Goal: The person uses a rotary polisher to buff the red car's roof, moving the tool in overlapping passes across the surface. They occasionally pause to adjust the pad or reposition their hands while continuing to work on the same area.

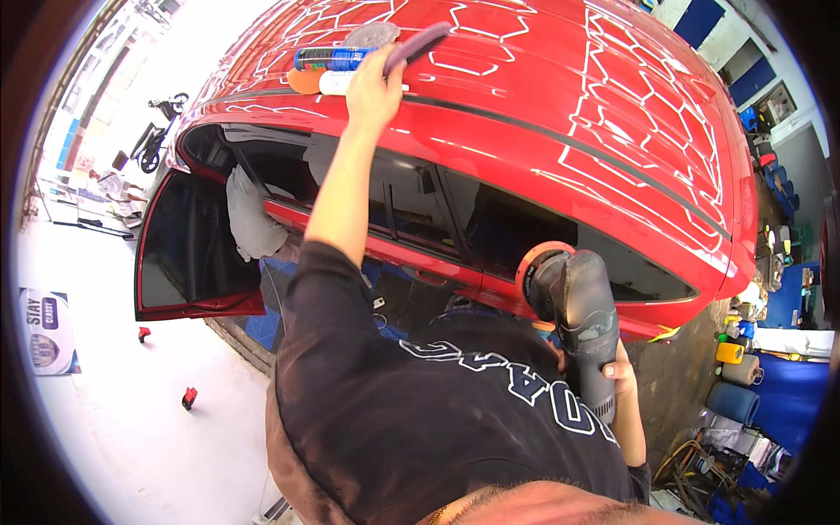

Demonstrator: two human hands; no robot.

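Observation:
My left hand (374, 89) is stretched out over the roof of a red car (490, 131), its fingers closed on a mauve pad (422, 45) seen edge-on. Close by on the roof lie a blue bottle (329, 59), a white bottle (336, 83), an orange pad (304, 81) and a grey round pad (372, 35). Against my right side, my right hand (623, 378) grips the body of a black power polisher (584, 306). The polisher's head, with an orange-red round pad (541, 262), faces the car's rear side window. Most of my right fingers are hidden behind the tool.
The car's front door (197, 245) stands open at left, where another person in a grey sleeve (251, 214) leans in. Small red objects (189, 398) lie on the pale floor. Jugs (729, 353), a blue barrel (733, 401) and hoses (691, 459) crowd the right side.

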